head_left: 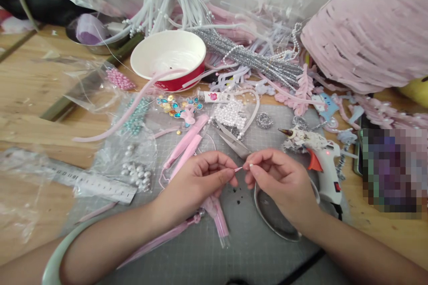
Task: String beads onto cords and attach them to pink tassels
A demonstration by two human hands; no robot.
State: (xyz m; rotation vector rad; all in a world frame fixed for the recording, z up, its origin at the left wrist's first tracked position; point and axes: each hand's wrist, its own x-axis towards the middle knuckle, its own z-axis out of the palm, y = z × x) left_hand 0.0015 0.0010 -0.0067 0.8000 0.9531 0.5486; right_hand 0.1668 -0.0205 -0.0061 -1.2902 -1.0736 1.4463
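Observation:
Over the grey cutting mat [247,258], my left hand [203,173] pinches a thin pink cord [238,169] between thumb and forefinger. Close beside it, my right hand [279,178] is closed at its fingertips on a small white bead [251,166], near the cord's other end. Whether the cord passes through the bead is too small to tell. Pink tassels [187,144] lie behind my left hand, and another pink tassel [219,220] shows below it. Metal scissors [234,140] rest just behind the hands, their handle partly hidden by my right hand.
A white glue gun [329,169] lies at the right, its tip near silver wire coils. Behind stand a red and white bowl [182,81] and bundles of pipe cleaners [250,55]. White pearls [229,113] lie mid-mat; a steel ruler [96,182] is at the left.

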